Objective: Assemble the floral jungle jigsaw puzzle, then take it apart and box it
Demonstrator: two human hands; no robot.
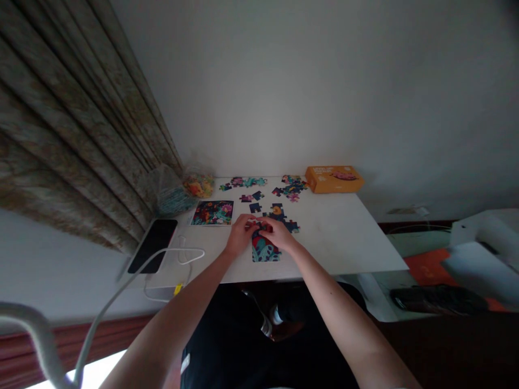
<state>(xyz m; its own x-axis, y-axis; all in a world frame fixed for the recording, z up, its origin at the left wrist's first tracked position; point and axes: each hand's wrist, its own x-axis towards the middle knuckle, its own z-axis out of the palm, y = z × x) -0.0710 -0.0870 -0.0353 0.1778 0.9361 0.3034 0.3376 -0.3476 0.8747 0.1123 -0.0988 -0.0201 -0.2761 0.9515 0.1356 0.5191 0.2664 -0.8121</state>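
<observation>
On the white table (324,237), a joined part of a jigsaw puzzle (265,253) lies close to the front edge, with teal leaves and a red patch. My left hand (242,233) is closed at its upper left corner, fingertips bent onto a puzzle piece there. From the other side my right hand (279,233) reaches in, its thumb and fingers closed over the same upper edge. The two hands nearly meet, and their fingers hide most of the piece between them. Just behind lie joined dark blue puzzle pieces (277,212) and a loose puzzle piece (255,208).
More puzzle pieces (294,187) lie toward the wall. A picture card (213,213) is on the left, near plastic bags (198,183) of pieces. An orange box (334,179) stands at the back right. A tablet-like black device (154,246) and a white cable (164,250) occupy the left edge.
</observation>
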